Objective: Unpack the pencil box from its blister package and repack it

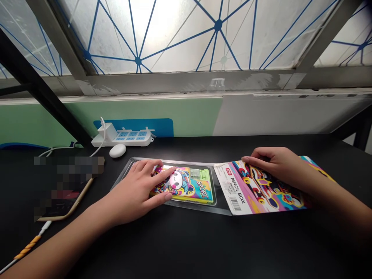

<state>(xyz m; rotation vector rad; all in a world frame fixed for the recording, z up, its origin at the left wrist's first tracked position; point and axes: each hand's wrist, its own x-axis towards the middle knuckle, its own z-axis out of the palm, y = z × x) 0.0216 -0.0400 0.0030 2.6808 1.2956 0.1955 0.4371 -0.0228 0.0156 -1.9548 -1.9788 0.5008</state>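
Left hand: The left hand (136, 190) lies palm down at 12 o'clock, on the pencil box (197, 188).
Left fingers: The left fingers (155, 166) are spread and nearly flat across the box's left end. They rest on it without visibly pinching or lifting it.
Pencil box: It sits flat in a clear plastic tray (221, 203), printed with a bright cartoon and the word SPORT.
Right hand: The right hand (276, 166) lies at 1 o'clock, on a printed card sleeve (247, 193) marked PENCIL BOX.
Right fingers: The right fingers (255, 157) are loosely curved, with their tips at the sleeve's far edge. They seem to rest there rather than grip.
Card sleeve: It lies flat just right of the tray, its left end against or over the tray's right end; I cannot tell which.
Handling: The box looks light and stiff, probably with a glossy, slippery face. It is best taken by its long sides. The tray looks thin and springy, the sleeve light and easily bent.
Rest: A black desk (186, 248) bears a white power strip (133, 136) at 11 o'clock, with a white charger (106, 131) plugged in and a white oval object (117, 150) just before it. A pixelated object (66, 186) lies at 10 o'clock, too blurred to tell. A braided cable (27, 248) runs off at 8 o'clock.
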